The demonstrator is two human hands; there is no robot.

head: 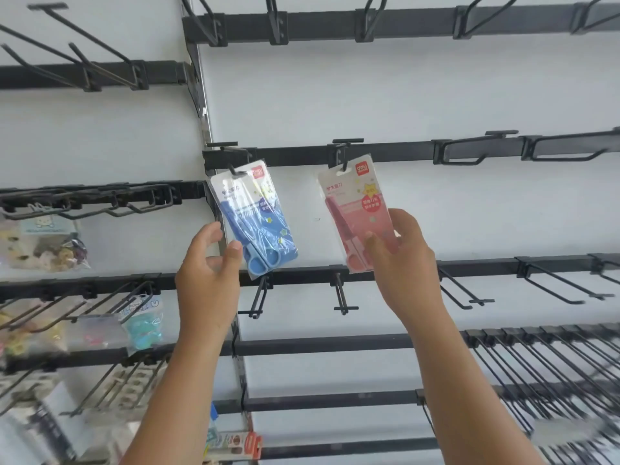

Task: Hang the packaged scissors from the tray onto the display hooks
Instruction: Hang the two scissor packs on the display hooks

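Observation:
A blue pack of scissors (256, 218) hangs tilted from a black hook (231, 169) on the middle rail. My left hand (209, 273) is just left of its lower edge, fingers apart, thumb touching the pack's bottom corner. A pink pack of scissors (355, 203) hangs with its slot on the neighbouring hook (343, 162). My right hand (401, 260) grips that pink pack at its lower right, thumb on the front. The tray is out of view.
Black rails with bare hooks (557, 286) cross the white wall panel. Bags of small trinkets (43, 243) hang at the left. Dense rows of bare hooks (553, 367) fill the lower right. More packaged goods (235, 444) sit at the bottom.

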